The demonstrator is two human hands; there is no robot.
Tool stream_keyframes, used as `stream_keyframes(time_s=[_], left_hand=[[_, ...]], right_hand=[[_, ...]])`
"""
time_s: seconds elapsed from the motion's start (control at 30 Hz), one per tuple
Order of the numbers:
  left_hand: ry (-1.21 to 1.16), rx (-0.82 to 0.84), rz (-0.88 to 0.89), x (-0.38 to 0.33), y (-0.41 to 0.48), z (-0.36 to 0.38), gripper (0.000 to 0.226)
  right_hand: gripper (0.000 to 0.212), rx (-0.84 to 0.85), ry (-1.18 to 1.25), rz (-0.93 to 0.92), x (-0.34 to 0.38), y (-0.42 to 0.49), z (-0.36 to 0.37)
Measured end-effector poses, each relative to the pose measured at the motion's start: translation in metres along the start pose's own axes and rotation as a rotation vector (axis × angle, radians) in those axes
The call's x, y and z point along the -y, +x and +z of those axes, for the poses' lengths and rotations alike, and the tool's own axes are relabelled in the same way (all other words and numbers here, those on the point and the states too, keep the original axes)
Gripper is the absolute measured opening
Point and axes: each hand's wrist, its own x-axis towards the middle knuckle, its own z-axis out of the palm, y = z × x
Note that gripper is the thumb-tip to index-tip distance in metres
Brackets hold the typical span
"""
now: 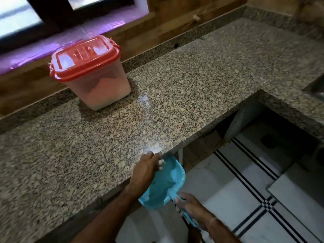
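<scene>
A light blue plastic dustpan is held just below the front edge of the speckled granite counter. My right hand grips its handle. My left hand lies at the counter's edge, its fingers reaching over the pan's mouth with white powder on the fingertips. A faint white powdery patch marks the counter right by that hand. Some powder and crumbs lie inside the pan.
A clear plastic tub with a red lid, partly filled with pale powder, stands at the counter's back left under the window sill. The counter turns a corner at the right. Below lies a white tiled floor with black stripes.
</scene>
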Motion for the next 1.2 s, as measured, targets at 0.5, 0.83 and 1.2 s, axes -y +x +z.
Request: stream_keyframes(time_s=[0.5, 0.83, 1.2], left_hand=[[0.027, -0.115, -0.231, 0.025, 0.022, -0.007, 0.033], [-0.053, 0.382, -0.045, 0.033, 0.060, -0.039, 0.057], [0.193, 0.111, -0.169, 0.022, 0.012, -0.021, 0.029]], right_hand=[[0.021, 0.012, -0.024, 0.044, -0.001, 0.014, 0.023], [0.029, -0.028, 0.002, 0.058, 0.007, 0.012, 0.028], [0.030, -0.067, -0.012, 0.054, 0.008, 0.006, 0.026]])
